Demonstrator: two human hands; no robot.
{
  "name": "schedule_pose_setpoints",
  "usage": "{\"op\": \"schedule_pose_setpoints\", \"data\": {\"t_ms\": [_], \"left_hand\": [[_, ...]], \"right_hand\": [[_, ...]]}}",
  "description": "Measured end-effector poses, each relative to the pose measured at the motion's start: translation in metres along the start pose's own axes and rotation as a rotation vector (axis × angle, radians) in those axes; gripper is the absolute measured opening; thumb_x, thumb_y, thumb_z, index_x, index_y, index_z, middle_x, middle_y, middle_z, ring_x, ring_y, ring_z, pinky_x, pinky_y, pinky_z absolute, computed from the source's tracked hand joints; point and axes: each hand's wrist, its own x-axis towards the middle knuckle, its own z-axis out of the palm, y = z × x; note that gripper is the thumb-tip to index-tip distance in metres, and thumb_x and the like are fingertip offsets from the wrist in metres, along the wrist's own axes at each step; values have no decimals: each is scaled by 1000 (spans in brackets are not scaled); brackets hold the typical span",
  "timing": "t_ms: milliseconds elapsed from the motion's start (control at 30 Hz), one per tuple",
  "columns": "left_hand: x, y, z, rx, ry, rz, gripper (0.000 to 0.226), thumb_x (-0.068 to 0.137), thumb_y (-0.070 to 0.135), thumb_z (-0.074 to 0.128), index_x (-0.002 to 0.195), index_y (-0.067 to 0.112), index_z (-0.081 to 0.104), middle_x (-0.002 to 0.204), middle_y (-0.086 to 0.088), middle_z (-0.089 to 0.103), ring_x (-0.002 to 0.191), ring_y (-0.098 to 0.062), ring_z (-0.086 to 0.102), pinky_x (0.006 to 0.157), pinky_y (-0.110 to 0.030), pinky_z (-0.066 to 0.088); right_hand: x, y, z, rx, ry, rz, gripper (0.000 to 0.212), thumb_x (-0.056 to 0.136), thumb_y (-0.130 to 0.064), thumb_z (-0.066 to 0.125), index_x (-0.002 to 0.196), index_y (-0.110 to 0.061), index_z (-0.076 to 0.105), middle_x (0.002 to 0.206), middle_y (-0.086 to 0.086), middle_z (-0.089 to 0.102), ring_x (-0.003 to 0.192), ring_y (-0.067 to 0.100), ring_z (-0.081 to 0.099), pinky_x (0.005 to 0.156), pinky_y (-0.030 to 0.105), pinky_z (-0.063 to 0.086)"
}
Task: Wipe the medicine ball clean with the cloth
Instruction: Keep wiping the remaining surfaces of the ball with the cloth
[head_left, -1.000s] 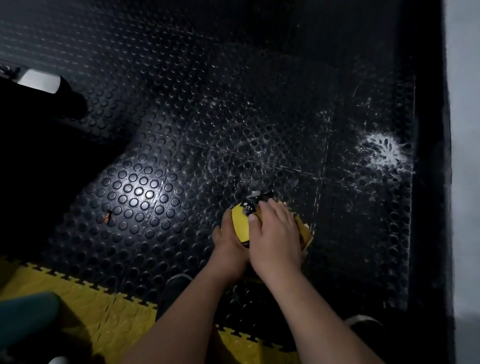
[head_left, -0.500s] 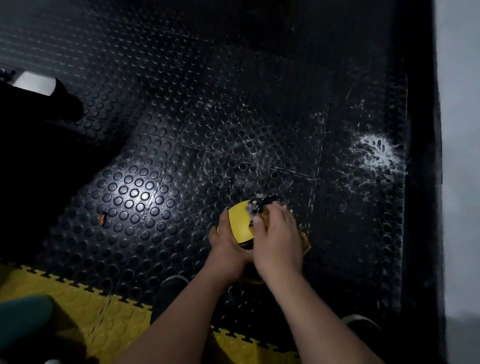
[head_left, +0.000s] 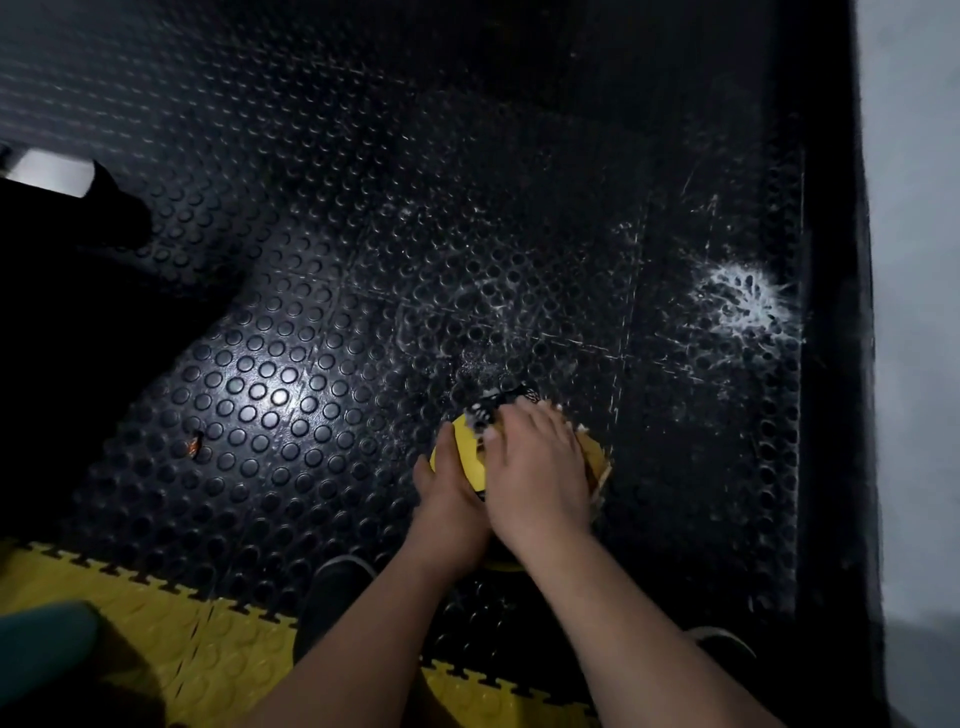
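The yellow medicine ball (head_left: 466, 453) with black markings sits on the black studded floor mat (head_left: 270, 395), low in the middle of the head view. My left hand (head_left: 448, 493) cups its left side and steadies it. My right hand (head_left: 535, 467) lies flat over the top right of the ball, pressing a tan cloth (head_left: 595, 457) against it. Only the cloth's edge shows past my fingers on the right. Most of the ball is hidden under both hands.
White powdery smears mark the mat, with a dense splat (head_left: 740, 304) at the right. A pale wall (head_left: 914, 312) runs along the right edge. Yellow interlocking tiles (head_left: 156, 613) border the mat near me. My shoes (head_left: 332, 597) stand below the ball. A dark object (head_left: 67, 218) sits far left.
My right hand with the cloth has slid a little over the top of the ball, toward the upper right. The left hand keeps its hold on the ball's side.
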Motion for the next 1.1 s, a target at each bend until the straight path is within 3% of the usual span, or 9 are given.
{"op": "schedule_pose_setpoints", "data": {"t_ms": [333, 467, 533, 600, 700, 867, 967, 1033, 1100], "left_hand": [[-1, 7, 4, 24, 22, 8, 134, 64, 39, 94, 159, 42, -1, 163, -5, 2, 144, -32, 31, 112, -48, 37], [5, 7, 1, -21, 20, -7, 88, 90, 32, 67, 161, 21, 16, 164, -18, 6, 144, -32, 32, 115, -40, 30], [2, 7, 2, 9, 22, -1, 94, 90, 32, 70, 162, 22, 10, 165, -17, 3, 146, -29, 29, 111, -32, 28], [0, 6, 4, 52, 10, 22, 121, 75, 31, 87, 161, 32, 3, 164, -13, 2, 146, -27, 28, 109, -31, 27], [-1, 7, 7, 1, -1, -2, 136, 62, 42, 95, 157, 46, -2, 163, -2, 1, 144, -31, 30, 114, -47, 35], [8, -2, 4, -37, 30, -4, 126, 70, 36, 92, 159, 39, 2, 163, -3, 5, 147, -29, 26, 111, -38, 31], [9, -7, -8, -360, 172, -55, 75, 99, 38, 58, 159, 23, 17, 163, -9, 19, 149, -28, 26, 120, -37, 23], [7, -10, -3, -263, 151, -59, 85, 93, 40, 66, 158, 18, 16, 159, -6, 20, 142, -19, 29, 118, -33, 24], [3, -12, -7, -61, 8, 40, 122, 69, 38, 90, 160, 27, 10, 154, 0, 19, 135, -9, 27, 110, -27, 26]], "right_hand": [[67, 31, -21, 181, -220, 316, 32, 108, -30, 34, 119, -13, 60, 121, 11, 63, 107, 29, 59, 81, 38, 46], [0, -13, -8, -20, -92, -67, 38, 108, -37, 34, 134, -21, 57, 150, -1, 49, 145, 20, 36, 123, 40, 22], [-5, -10, -7, 6, -62, -119, 42, 108, -38, 33, 141, -22, 53, 157, -5, 43, 151, 17, 26, 126, 39, 13], [19, 7, -9, 14, -69, -45, 37, 108, -39, 34, 127, -21, 60, 139, 0, 58, 132, 22, 48, 107, 39, 37], [73, 36, -15, 141, -245, 230, 37, 107, -34, 34, 114, -12, 63, 121, 14, 65, 102, 31, 58, 78, 35, 39], [57, 14, -8, 40, -181, 130, 35, 106, -37, 36, 111, -18, 65, 114, 6, 66, 111, 28, 61, 91, 40, 46], [1, -18, 5, -73, -51, -161, 34, 105, -36, 40, 126, -24, 63, 144, -4, 55, 142, 19, 39, 125, 42, 17], [0, -16, 2, -53, -81, -165, 37, 106, -37, 39, 133, -24, 60, 151, -6, 49, 148, 17, 30, 126, 41, 10], [19, -6, 0, -65, -130, -117, 35, 106, -40, 38, 125, -23, 62, 139, -3, 58, 136, 22, 45, 117, 43, 30]]}}
